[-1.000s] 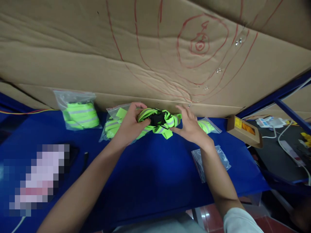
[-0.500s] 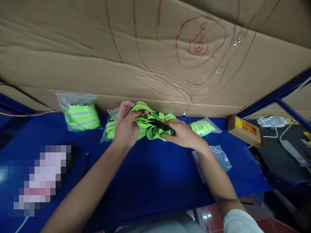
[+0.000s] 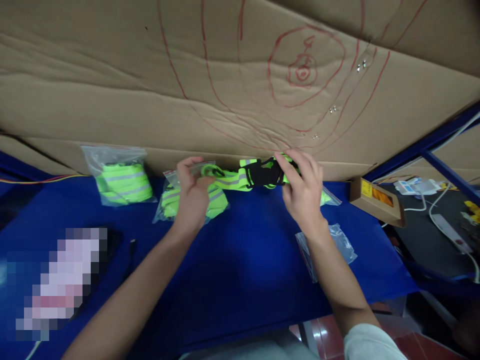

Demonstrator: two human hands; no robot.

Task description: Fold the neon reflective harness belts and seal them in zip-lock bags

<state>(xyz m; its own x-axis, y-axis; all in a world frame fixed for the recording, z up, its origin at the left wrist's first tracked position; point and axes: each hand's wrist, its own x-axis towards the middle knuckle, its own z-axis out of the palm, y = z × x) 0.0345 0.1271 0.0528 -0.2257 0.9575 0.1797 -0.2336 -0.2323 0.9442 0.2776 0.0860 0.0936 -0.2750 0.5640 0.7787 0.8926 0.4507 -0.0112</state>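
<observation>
A neon-green reflective strap (image 3: pixel 232 179) with a black part (image 3: pixel 262 174) stretches between my two hands above the blue table (image 3: pixel 232 270). My left hand (image 3: pixel 192 196) pinches its left end, over a clear bag of green straps (image 3: pixel 173 199). My right hand (image 3: pixel 304 187) grips the right end beside the black part, close to the cardboard wall (image 3: pixel 225 85). Another bagged strap (image 3: pixel 328 197) lies partly hidden behind my right hand.
A filled clear bag (image 3: pixel 120 177) stands at the back left. An empty clear bag (image 3: pixel 339 244) lies under my right forearm. A small brown box (image 3: pixel 377 200) sits at the table's right end, with cables and a power strip (image 3: pixel 448 232) beyond. A blurred patch (image 3: pixel 60 280) covers the left.
The bunched strap has been pulled out lengthwise. My right hand moved up and to the right with the black part, while my left hand stayed holding the other end.
</observation>
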